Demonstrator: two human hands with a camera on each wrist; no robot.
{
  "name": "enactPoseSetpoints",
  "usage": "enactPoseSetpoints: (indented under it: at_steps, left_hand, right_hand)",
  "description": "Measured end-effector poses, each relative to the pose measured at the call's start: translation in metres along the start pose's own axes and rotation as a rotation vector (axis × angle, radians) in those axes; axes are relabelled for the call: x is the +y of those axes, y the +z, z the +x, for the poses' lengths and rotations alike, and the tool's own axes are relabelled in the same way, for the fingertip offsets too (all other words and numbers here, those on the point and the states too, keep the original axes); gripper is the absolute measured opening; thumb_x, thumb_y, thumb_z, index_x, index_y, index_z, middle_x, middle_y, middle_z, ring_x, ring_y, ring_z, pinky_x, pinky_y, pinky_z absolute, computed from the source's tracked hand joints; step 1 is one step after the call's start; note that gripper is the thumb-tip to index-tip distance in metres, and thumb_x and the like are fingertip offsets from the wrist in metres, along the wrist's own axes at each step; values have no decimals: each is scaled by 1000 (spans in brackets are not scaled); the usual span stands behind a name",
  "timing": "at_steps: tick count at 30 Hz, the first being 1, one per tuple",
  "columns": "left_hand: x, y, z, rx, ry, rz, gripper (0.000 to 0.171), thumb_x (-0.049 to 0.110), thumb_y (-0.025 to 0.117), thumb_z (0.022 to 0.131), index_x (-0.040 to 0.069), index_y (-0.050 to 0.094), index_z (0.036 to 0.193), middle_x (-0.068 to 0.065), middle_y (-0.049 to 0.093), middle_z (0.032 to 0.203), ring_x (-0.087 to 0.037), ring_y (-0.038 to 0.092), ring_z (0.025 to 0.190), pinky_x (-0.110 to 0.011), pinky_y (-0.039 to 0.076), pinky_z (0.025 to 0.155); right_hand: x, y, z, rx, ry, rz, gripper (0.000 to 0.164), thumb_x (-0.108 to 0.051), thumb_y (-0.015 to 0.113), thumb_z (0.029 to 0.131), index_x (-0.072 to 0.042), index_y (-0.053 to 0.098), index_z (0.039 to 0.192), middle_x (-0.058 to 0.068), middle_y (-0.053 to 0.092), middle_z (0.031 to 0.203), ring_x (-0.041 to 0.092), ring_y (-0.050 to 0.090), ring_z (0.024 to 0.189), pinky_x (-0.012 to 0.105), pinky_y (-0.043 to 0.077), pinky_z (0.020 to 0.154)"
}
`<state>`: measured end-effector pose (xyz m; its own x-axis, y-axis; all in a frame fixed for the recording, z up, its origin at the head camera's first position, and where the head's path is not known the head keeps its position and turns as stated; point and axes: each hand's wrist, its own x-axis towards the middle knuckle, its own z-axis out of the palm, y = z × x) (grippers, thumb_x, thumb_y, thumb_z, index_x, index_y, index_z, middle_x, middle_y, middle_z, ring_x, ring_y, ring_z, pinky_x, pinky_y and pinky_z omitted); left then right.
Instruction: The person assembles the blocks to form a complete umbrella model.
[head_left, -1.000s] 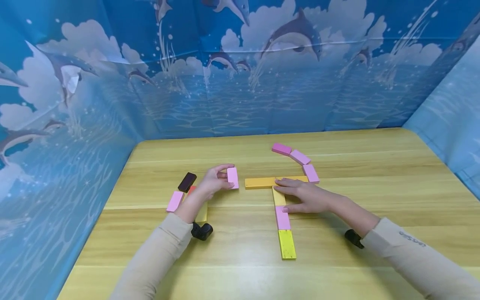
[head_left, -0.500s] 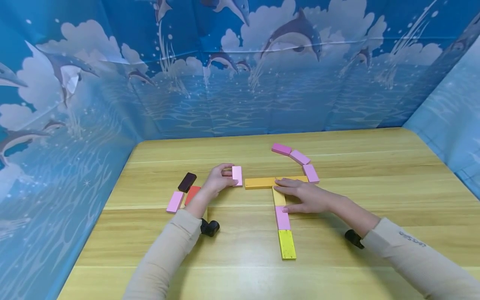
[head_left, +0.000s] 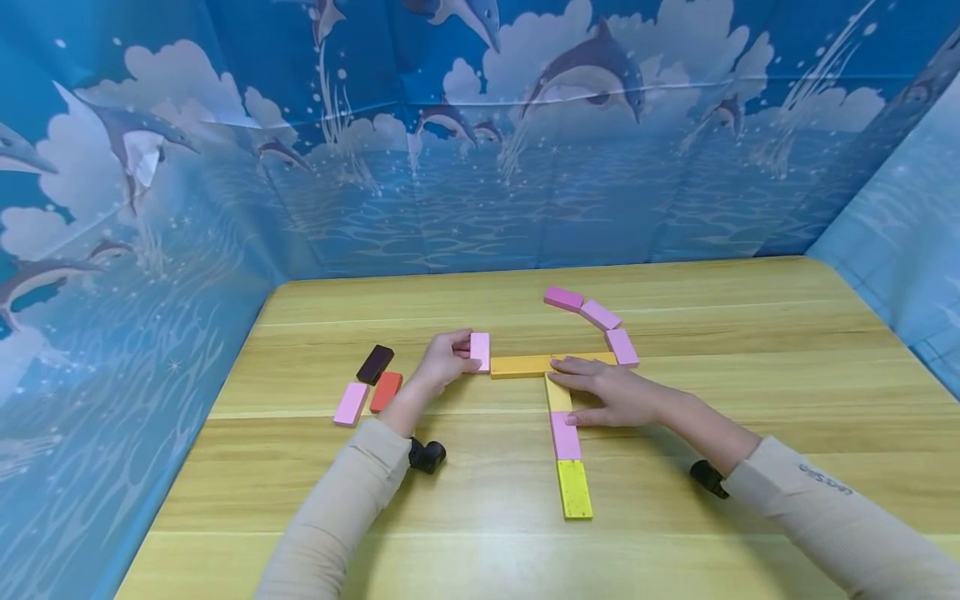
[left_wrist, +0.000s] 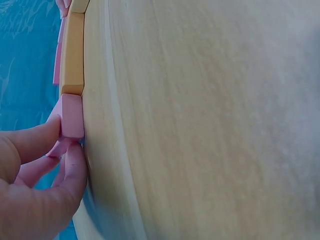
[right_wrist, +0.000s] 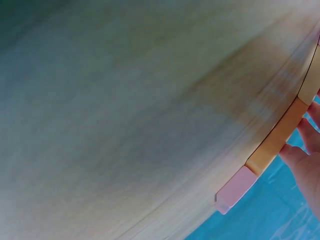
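Note:
My left hand [head_left: 442, 362] pinches a flat pink block [head_left: 481, 348] between thumb and fingers. This block stands at the left end of a row of two orange blocks [head_left: 520, 367]; in the left wrist view, its end meets the orange block [left_wrist: 73, 52]. My right hand [head_left: 611, 392] rests with extended fingers at the row's middle, its thumb on a pink block [head_left: 566, 442] of the column running toward me. That column also has a pale yellow block [head_left: 558, 396] above and a bright yellow one [head_left: 575, 492] below.
Three pink blocks [head_left: 600, 314] curve back from the row's right end. Loose on the left lie a dark brown block [head_left: 375, 364], a pink block [head_left: 350, 405] and a red block [head_left: 386, 392]. A blue dolphin-print curtain [head_left: 480, 208] encloses the table's back and sides.
My left hand has moved right with the pink block, bringing it up to the orange row's left end. The right hand has stayed put. The red block is now uncovered.

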<state>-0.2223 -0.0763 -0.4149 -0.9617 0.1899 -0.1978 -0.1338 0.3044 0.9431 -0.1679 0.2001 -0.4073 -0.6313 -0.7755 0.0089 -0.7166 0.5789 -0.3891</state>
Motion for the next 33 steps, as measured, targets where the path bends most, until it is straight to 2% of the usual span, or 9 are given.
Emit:
enactPoseSetpoints:
  at_steps: [7, 14, 21, 26, 29, 33]
  left_hand:
    - [0, 0, -1, -7, -3, 7, 62, -17, 59, 81, -7, 37, 138, -23, 49, 128, -32, 52, 110, -31, 48, 87]
    - [-2, -1, 0, 13, 0, -10, 53, -17, 60, 80, -9, 48, 130, -23, 53, 122, -32, 55, 108, -30, 50, 83]
    - [-3, -6, -2, -9, -12, -40, 54, -16, 59, 81, -8, 45, 133, -24, 51, 124, -33, 53, 112, -32, 48, 87]
    - [-3, -20, -10, -51, 2, -58, 54, -11, 60, 83, -5, 45, 134, -22, 49, 126, -34, 49, 115, -35, 46, 91]
    - [-1, -33, -17, -87, 38, -36, 51, -6, 60, 85, -4, 45, 134, -24, 48, 127, -35, 48, 118, -39, 45, 92]
    - [2, -53, -28, -106, 50, -1, 50, -1, 60, 87, -3, 44, 135, -24, 46, 129, -36, 47, 119, -42, 44, 93]
  right_hand:
    - [1, 0, 0, -11, 6, -3, 66, -38, 62, 89, -1, 42, 139, 19, 33, 146, 37, 29, 134, 51, 29, 103]
    - [1, 0, 0, -18, 13, 6, 66, -40, 61, 89, -2, 41, 139, 19, 32, 146, 37, 28, 134, 51, 29, 104]
    - [0, 1, 0, -19, 10, 14, 65, -39, 61, 89, -1, 42, 139, 19, 33, 146, 37, 28, 134, 51, 29, 104]
    - [0, 1, -1, -16, 17, 11, 66, -39, 61, 89, -2, 41, 139, 19, 32, 146, 37, 27, 134, 51, 29, 103]
    - [0, 0, -1, -6, 16, 6, 66, -39, 61, 89, -1, 42, 139, 19, 33, 146, 37, 28, 134, 51, 30, 103]
    - [0, -1, -1, -13, 16, 15, 65, -39, 60, 89, -1, 42, 139, 19, 33, 146, 37, 27, 134, 51, 30, 103]
